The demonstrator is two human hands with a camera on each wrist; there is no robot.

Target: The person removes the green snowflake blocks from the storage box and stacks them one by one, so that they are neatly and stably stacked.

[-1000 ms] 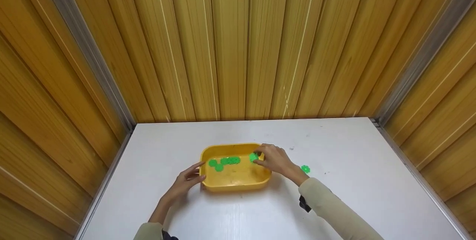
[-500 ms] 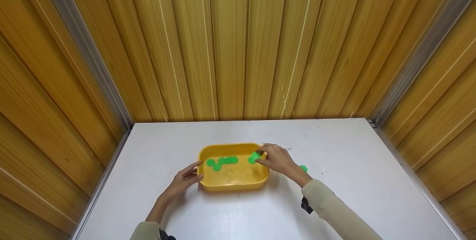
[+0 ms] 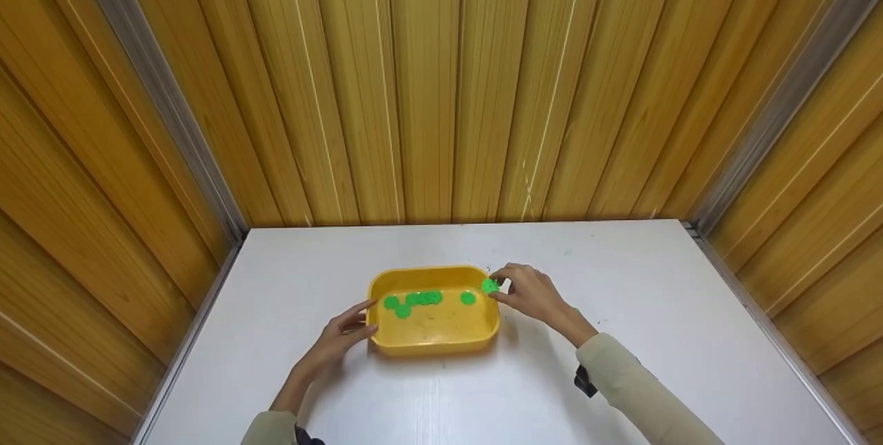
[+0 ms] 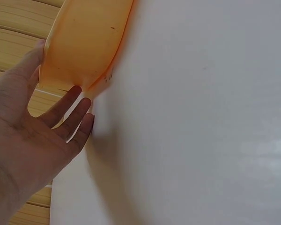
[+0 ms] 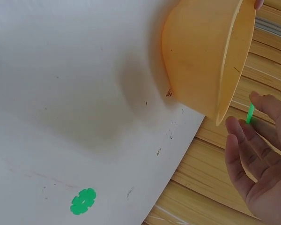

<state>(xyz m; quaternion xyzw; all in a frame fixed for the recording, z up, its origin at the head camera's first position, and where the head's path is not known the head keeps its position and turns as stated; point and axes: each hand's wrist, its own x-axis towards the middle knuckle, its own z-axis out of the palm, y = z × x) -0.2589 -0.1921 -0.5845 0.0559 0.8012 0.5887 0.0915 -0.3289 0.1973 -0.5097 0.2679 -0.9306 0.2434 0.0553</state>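
A yellow plastic basin [image 3: 434,348] sits on the white table. Inside it, several green flower-shaped discs [image 3: 402,310] lie toward the left and back, and a single disc [image 3: 468,298] is at the right. My left hand [image 3: 337,337] touches the basin's left rim, its fingers spread and mostly straight in the left wrist view. At the right rim, my right hand [image 3: 531,291] pinches another green disc [image 3: 489,286] between thumb and finger; in the right wrist view this disc [image 5: 250,113] appears edge-on, apart from the basin.
One loose green disc [image 5: 83,201] lies on the table [image 5: 61,117] in the right wrist view; the right arm hides it in the head view. Wood-patterned panels [image 3: 428,86] stand behind the table and at both sides.
My right hand has moved right, from inside the basin to its right rim, with a disc in its fingers. A disc now lies plainly visible on the basin floor there. My left hand stays put.
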